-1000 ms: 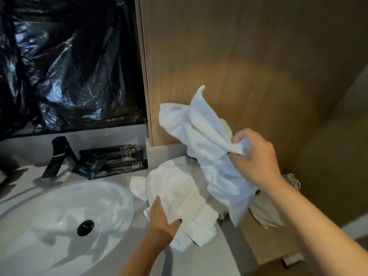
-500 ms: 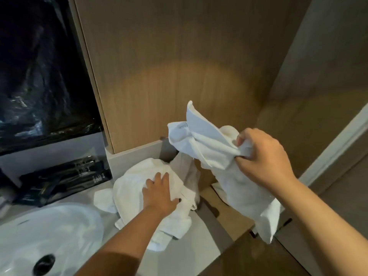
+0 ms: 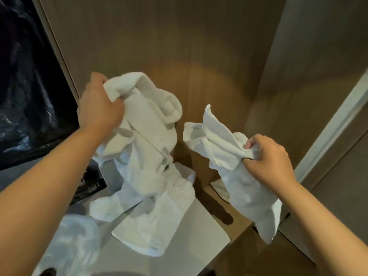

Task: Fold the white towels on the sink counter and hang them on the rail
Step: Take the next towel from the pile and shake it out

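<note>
My left hand grips the top of a large crumpled white towel and holds it up, while the towel's lower end still trails on the grey sink counter. To the right, my right hand grips a smaller white towel in the air beyond the counter's right end. Its loose end hangs down below my fist. The two towels hang apart. No rail shows in the view.
A wooden wall panel stands right behind the towels. The white basin lies at the lower left. Black plastic covers the mirror area at the left, with dark packets below it. A door frame runs along the right.
My left hand, which lay flat on the larger towel on the counter, has gripped it and lifted it. My right hand has carried the smaller towel rightward. The view has turned to the right.
</note>
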Demonstrator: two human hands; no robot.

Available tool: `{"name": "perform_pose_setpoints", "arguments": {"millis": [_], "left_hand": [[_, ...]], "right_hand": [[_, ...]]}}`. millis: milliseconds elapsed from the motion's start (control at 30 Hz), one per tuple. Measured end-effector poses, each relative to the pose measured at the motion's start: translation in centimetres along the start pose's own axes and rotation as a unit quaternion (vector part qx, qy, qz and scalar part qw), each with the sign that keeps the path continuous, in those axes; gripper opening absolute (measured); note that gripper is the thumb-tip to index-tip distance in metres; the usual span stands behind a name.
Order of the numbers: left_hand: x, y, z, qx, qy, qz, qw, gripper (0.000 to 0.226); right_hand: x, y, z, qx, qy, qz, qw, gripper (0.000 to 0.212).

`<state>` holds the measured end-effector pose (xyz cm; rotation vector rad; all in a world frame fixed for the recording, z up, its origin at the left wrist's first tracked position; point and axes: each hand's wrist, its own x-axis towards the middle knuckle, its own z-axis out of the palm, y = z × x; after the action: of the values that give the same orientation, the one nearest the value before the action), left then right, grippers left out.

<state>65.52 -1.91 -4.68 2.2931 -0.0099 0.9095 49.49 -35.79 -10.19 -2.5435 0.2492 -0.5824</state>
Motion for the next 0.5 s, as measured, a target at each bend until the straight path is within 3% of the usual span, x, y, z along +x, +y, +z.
{"name": "perform_pose_setpoints", "arguments": {"millis": [67,133,200,233,267,333,400,500], "left_hand": [[0.4,1.3,-1.8,0.016,0.040,0.053,0.998,0.039],[-1.9,1.5,-1.2,0.053,0.033,0.144,0.988,0.044],[-7.2,0.8,1.4,0.119,-0.059,0.233,0.963,0.053],[-10.8,0.0,3.5,0.166,-0.153,0.244,0.943,0.064],[-15.0,-1.1,5.7,0.208,-0.261,0.212,0.918,0.077],[-23.4,-3.8,9.7,0.248,-0.435,0.066,0.863,0.103],[-29.3,-5.9,12.8,0.247,-0.453,0.003,0.857,0.115],[-29.7,-7.8,14.1,0.223,-0.390,0.016,0.893,0.108]], "right_hand": [[0.6,-0.1,0.4,0.018,0.007,0.007,1.000,0.024],[1.0,-0.3,0.9,0.037,0.012,0.016,0.999,0.025],[1.3,-0.5,1.5,0.050,0.012,0.026,0.998,0.025],[1.4,-0.5,1.9,0.054,0.010,0.029,0.998,0.027],[1.4,-0.4,2.3,0.054,0.005,0.030,0.998,0.027],[1.4,0.1,2.9,0.043,-0.005,0.028,0.999,0.026],[1.2,0.8,3.4,0.032,-0.021,0.026,0.999,0.024],[0.5,2.2,4.1,0.026,-0.040,0.027,0.998,0.026]]}}
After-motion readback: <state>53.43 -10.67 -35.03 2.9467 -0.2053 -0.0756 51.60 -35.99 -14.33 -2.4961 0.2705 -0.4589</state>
